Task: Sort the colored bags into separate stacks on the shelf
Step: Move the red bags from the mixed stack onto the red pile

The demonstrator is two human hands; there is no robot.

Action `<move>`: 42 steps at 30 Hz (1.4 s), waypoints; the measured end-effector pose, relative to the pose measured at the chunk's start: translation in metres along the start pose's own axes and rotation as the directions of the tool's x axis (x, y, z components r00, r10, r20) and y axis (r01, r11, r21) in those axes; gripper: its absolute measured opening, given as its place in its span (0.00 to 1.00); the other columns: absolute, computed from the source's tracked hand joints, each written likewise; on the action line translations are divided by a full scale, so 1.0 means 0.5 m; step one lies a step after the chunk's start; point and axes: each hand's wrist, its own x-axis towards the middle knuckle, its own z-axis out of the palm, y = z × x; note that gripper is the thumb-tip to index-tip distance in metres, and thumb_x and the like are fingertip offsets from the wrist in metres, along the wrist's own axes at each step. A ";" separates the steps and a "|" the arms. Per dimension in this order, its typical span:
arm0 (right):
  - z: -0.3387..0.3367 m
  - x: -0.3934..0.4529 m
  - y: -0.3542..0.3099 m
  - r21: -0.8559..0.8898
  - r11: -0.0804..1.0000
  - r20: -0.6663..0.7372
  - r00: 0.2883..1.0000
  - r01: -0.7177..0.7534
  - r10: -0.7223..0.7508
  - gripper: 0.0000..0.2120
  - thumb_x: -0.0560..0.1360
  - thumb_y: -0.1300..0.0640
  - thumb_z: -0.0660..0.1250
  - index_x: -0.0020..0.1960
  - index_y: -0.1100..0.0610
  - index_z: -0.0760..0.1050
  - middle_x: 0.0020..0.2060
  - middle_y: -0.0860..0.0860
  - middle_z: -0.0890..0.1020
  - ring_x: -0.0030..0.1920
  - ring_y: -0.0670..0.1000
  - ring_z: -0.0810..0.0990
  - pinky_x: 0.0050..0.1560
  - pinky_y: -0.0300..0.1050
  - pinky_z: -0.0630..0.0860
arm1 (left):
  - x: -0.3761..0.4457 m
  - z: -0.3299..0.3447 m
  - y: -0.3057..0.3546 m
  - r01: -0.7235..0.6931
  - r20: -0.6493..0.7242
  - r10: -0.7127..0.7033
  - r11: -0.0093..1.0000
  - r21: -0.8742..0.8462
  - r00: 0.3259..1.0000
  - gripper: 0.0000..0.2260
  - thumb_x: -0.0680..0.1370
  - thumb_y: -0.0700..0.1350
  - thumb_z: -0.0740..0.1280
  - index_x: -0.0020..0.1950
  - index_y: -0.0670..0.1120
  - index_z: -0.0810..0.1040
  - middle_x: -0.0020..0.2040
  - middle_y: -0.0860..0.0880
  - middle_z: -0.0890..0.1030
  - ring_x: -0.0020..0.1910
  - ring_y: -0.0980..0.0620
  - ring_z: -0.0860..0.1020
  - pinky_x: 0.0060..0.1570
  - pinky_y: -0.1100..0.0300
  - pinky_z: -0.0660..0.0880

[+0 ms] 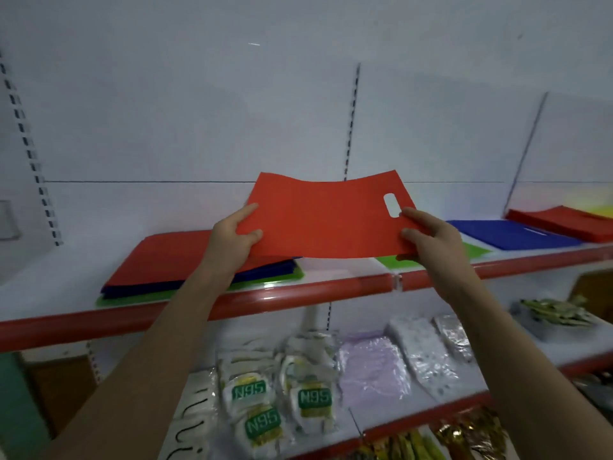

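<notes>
Held item: flat red non-woven bag with a die-cut oval handle slot point(328, 220), sagging in the middle, raised above the front of the upper shelf, apart from every stack.
Left hand point(237, 232): fingers curled on the bag's 9 o'clock edge, thumb on top, pinching it.
Right hand point(428, 232): fingers pinching the 3 o'clock edge just below the handle slot.
Upper shelf, white board with red front rail point(298, 295): carries all bag stacks.
Mixed pile at 8 o'clock of the held bag point(159, 260): red bags on top, dark blue beneath, green at the bottom; unsorted, by my judgement.
Green bag at 5 o'clock point(477, 250): lies flat, partly hidden by the right hand.
Blue stack at 3 o'clock point(510, 234): flat dark blue bags.
Red stack at far 3 o'clock point(560, 224): the likely destination.
Lower shelf point(580, 355): N95 mask packets point(262, 406), clear plastic packets point(428, 350).
Risk, drape: the limp bag may fold or land skewed, since only two edges are held.
Risk, reach: carrying it across may brush the blue stack and shift it.
Risk, misplacement: dropping it short would mix colours again.
</notes>
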 end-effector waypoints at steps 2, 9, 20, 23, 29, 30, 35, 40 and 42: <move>-0.084 -0.014 0.008 0.011 0.999 0.010 0.999 -0.045 0.044 0.22 0.78 0.66 0.64 0.70 0.53 0.73 0.61 0.51 0.78 0.52 0.54 0.82 0.50 0.49 0.82 | -0.020 0.083 0.006 0.020 0.047 -0.018 0.999 -0.036 0.999 0.24 0.76 0.29 0.66 0.71 0.44 0.72 0.66 0.48 0.76 0.55 0.56 0.78 0.57 0.64 0.74; -0.403 -0.074 0.047 -0.020 0.993 -0.072 0.991 -0.114 0.113 0.27 0.77 0.70 0.63 0.74 0.53 0.68 0.60 0.52 0.75 0.53 0.55 0.81 0.40 0.42 0.82 | -0.123 0.388 0.033 0.137 0.217 -0.103 0.980 -0.147 0.971 0.26 0.77 0.29 0.64 0.75 0.42 0.66 0.71 0.48 0.71 0.63 0.52 0.76 0.64 0.56 0.74; -0.871 -0.149 0.097 -0.126 0.978 -0.329 0.937 -0.166 0.117 0.28 0.78 0.65 0.65 0.75 0.49 0.65 0.63 0.50 0.74 0.53 0.50 0.81 0.50 0.47 0.82 | -0.266 0.852 0.089 0.216 0.474 -0.079 0.946 -0.242 0.877 0.28 0.75 0.26 0.64 0.74 0.43 0.68 0.65 0.47 0.76 0.51 0.59 0.78 0.56 0.61 0.75; -0.971 -0.148 0.122 -0.116 0.975 -0.412 0.903 -0.187 0.124 0.29 0.78 0.66 0.65 0.75 0.49 0.65 0.63 0.50 0.73 0.52 0.48 0.80 0.47 0.44 0.81 | -0.284 0.966 0.092 0.231 0.532 -0.074 0.944 -0.234 0.843 0.28 0.75 0.27 0.65 0.74 0.43 0.68 0.64 0.48 0.77 0.51 0.58 0.79 0.54 0.63 0.76; -1.150 -0.090 0.196 -0.111 0.973 -0.505 0.854 -0.203 0.121 0.29 0.77 0.67 0.66 0.75 0.51 0.65 0.66 0.51 0.74 0.61 0.51 0.77 0.56 0.44 0.79 | -0.279 1.198 0.080 0.247 0.612 -0.048 0.938 -0.244 0.789 0.29 0.76 0.30 0.66 0.75 0.47 0.67 0.66 0.49 0.75 0.58 0.55 0.78 0.57 0.60 0.76; -1.179 -0.077 0.210 -0.113 0.971 -0.519 0.846 -0.211 0.124 0.29 0.77 0.67 0.66 0.75 0.52 0.66 0.66 0.51 0.74 0.62 0.51 0.77 0.57 0.44 0.78 | -0.275 1.239 0.075 0.259 0.622 -0.047 0.932 -0.255 0.781 0.28 0.76 0.30 0.67 0.75 0.47 0.67 0.65 0.50 0.75 0.58 0.56 0.78 0.54 0.63 0.76; -1.315 -0.007 0.285 -0.154 0.957 -0.596 0.796 -0.244 0.107 0.27 0.77 0.66 0.68 0.74 0.53 0.68 0.65 0.51 0.75 0.59 0.49 0.78 0.48 0.35 0.77 | -0.246 1.444 0.029 0.294 0.687 -0.036 0.919 -0.262 0.725 0.29 0.75 0.32 0.69 0.74 0.50 0.69 0.68 0.50 0.74 0.62 0.52 0.76 0.62 0.55 0.75; -1.437 0.061 0.355 -0.182 0.938 -0.671 0.735 -0.294 0.100 0.26 0.76 0.63 0.70 0.73 0.53 0.69 0.65 0.52 0.75 0.60 0.50 0.77 0.60 0.47 0.77 | -0.234 1.613 0.011 0.296 0.738 -0.028 0.926 -0.235 0.674 0.29 0.76 0.33 0.68 0.75 0.48 0.66 0.69 0.50 0.72 0.63 0.52 0.75 0.65 0.53 0.73; -1.478 0.094 0.378 -0.173 0.936 -0.687 0.719 -0.305 0.108 0.26 0.77 0.62 0.70 0.73 0.53 0.70 0.65 0.51 0.74 0.60 0.50 0.77 0.62 0.50 0.77 | -0.219 1.671 0.011 0.297 0.757 -0.027 0.929 -0.223 0.653 0.30 0.76 0.34 0.69 0.76 0.49 0.66 0.70 0.49 0.72 0.63 0.52 0.75 0.65 0.52 0.73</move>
